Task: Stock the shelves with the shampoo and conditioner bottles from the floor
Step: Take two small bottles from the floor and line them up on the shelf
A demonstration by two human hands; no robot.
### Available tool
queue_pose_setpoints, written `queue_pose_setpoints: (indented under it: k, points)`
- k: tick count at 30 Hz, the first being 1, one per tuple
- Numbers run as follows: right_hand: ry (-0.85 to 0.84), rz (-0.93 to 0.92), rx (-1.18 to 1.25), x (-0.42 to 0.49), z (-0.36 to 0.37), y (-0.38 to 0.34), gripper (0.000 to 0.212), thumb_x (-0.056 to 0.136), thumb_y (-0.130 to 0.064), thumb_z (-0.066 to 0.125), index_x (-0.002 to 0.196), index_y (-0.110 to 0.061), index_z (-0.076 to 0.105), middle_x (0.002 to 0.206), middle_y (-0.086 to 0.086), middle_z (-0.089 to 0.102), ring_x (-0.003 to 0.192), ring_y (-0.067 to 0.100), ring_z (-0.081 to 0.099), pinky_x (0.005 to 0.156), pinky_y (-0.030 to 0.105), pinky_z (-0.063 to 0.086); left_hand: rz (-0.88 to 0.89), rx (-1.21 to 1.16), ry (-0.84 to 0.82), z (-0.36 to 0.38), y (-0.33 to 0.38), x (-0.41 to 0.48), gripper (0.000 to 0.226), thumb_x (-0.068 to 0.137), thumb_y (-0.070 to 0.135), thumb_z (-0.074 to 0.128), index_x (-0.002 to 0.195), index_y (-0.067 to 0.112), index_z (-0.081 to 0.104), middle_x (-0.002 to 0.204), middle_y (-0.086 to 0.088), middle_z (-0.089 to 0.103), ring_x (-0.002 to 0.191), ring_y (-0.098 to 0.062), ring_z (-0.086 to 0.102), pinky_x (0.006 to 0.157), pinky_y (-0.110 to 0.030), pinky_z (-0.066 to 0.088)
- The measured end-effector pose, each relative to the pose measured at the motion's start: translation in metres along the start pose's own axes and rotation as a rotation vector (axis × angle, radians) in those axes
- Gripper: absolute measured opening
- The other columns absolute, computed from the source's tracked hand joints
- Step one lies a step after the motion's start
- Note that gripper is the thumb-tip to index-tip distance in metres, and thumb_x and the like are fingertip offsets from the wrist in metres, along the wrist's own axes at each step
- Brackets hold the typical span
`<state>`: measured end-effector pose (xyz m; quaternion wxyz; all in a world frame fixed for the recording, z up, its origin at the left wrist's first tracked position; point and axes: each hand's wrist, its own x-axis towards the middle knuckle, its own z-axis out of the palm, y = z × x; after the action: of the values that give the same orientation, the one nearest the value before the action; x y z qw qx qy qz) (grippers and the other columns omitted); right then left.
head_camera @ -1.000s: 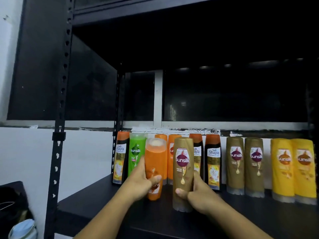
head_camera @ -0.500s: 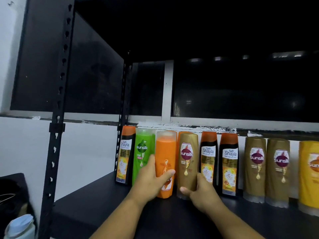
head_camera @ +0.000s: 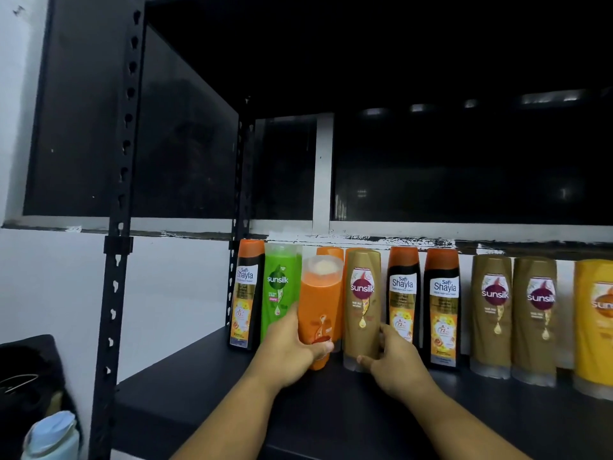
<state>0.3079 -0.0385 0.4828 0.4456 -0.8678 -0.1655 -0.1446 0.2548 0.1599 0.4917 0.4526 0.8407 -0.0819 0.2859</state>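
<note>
My left hand [head_camera: 292,351] grips an orange bottle [head_camera: 320,307] near its base; the bottle leans toward me in front of another orange bottle [head_camera: 330,252]. My right hand [head_camera: 393,358] holds the lower part of a golden-brown Sunsilk bottle [head_camera: 361,303], which stands upright on the black shelf [head_camera: 205,403]. Left of these stand a green Sunsilk bottle [head_camera: 280,287] and a black-and-orange Shayla bottle [head_camera: 247,293]. To the right stand two more Shayla bottles [head_camera: 441,307], two brown Sunsilk bottles [head_camera: 514,313] and a yellow bottle [head_camera: 595,320].
A black perforated upright [head_camera: 117,227] frames the shelf on the left. A dark window [head_camera: 464,161] and white wall lie behind the bottles. At the lower left sit a black bag [head_camera: 30,386] and a pale blue flask [head_camera: 53,436].
Both bottles went from the shelf's front back into the row. The brown one now stands upright among the others; the orange one has since tilted back toward me.
</note>
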Motion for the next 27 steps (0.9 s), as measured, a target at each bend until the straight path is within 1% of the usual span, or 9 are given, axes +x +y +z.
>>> queue_pose_setpoints:
  k: [4,8,10,13,16,19,22,25,27]
  points:
    - [0.009,-0.017,-0.011,0.004,0.000,0.003,0.063,0.087,-0.015,0.077,0.141,-0.018,0.046,0.136,0.001,0.059,0.128,0.019,0.055,0.102,0.030,0.047,0.025,0.007,0.019,-0.001,0.004,-0.004,0.064,0.080,0.033,0.087,0.122,0.052,0.043,0.113,0.024,0.066,0.100,0.012,0.061,0.085,-0.013,0.048]
    - [0.010,-0.030,-0.010,0.007,0.002,0.006,0.062,0.087,-0.015,0.077,0.141,-0.018,0.047,0.138,0.001,0.058,0.130,0.020,0.054,0.105,0.031,0.047,0.036,-0.031,0.066,-0.004,0.008,-0.005,0.059,0.073,0.045,0.090,0.112,0.051,0.046,0.109,0.024,0.066,0.093,0.017,0.061,0.071,-0.010,0.048]
    - [0.006,-0.026,-0.001,0.007,0.001,0.007,0.060,0.087,-0.016,0.077,0.140,-0.018,0.049,0.135,0.000,0.059,0.125,0.019,0.057,0.100,0.028,0.047,0.044,-0.032,0.090,-0.006,0.009,-0.006,0.059,0.074,0.045,0.089,0.114,0.051,0.047,0.108,0.025,0.064,0.095,0.013,0.060,0.071,-0.010,0.046]
    - [0.010,-0.018,0.010,0.006,0.000,0.009,0.055,0.088,-0.018,0.077,0.136,-0.018,0.051,0.129,0.001,0.063,0.114,0.017,0.061,0.092,0.026,0.049,0.061,0.090,0.102,-0.009,0.008,-0.011,0.067,0.074,0.050,0.087,0.129,0.050,0.048,0.108,0.020,0.067,0.098,0.001,0.063,0.083,-0.027,0.054]
    - [0.002,-0.009,0.041,0.006,-0.001,0.010,0.055,0.088,-0.014,0.076,0.137,-0.018,0.050,0.127,0.000,0.064,0.112,0.015,0.062,0.089,0.024,0.048,0.063,0.283,0.040,-0.016,0.012,-0.018,0.074,0.074,0.055,0.084,0.132,0.056,0.040,0.110,0.020,0.064,0.096,-0.006,0.063,0.087,-0.039,0.057]
    - [-0.003,-0.007,0.058,0.006,-0.001,0.010,0.057,0.088,-0.013,0.076,0.138,-0.017,0.049,0.127,0.000,0.063,0.113,0.016,0.061,0.088,0.023,0.046,-0.026,0.300,-0.056,-0.031,0.021,-0.026,0.070,0.071,0.047,0.089,0.120,0.054,0.040,0.112,0.019,0.059,0.097,-0.008,0.062,0.084,-0.035,0.057]
    - [-0.006,-0.002,0.051,0.005,-0.001,0.009,0.053,0.088,-0.013,0.075,0.135,-0.016,0.050,0.127,0.002,0.063,0.116,0.019,0.060,0.090,0.026,0.045,-0.054,0.336,-0.111,-0.053,0.034,-0.034,0.062,0.067,0.043,0.093,0.111,0.045,0.048,0.109,0.018,0.061,0.096,-0.006,0.062,0.078,-0.028,0.055]
    - [0.011,0.000,0.038,0.004,-0.002,0.010,0.045,0.087,-0.014,0.074,0.127,-0.017,0.054,0.116,0.002,0.065,0.102,0.018,0.060,0.086,0.031,0.050,-0.038,0.387,-0.133,-0.074,0.052,-0.036,0.056,0.064,0.041,0.095,0.109,0.040,0.060,0.105,0.015,0.061,0.093,-0.009,0.063,0.074,-0.025,0.053]
    - [0.002,0.002,0.043,0.002,-0.003,0.008,0.049,0.087,-0.011,0.073,0.132,-0.014,0.053,0.114,0.003,0.064,0.098,0.016,0.057,0.082,0.028,0.047,0.007,0.538,-0.165,-0.083,0.067,-0.032,0.055,0.063,0.046,0.094,0.109,0.038,0.064,0.097,0.014,0.061,0.089,-0.013,0.062,0.071,-0.028,0.051]
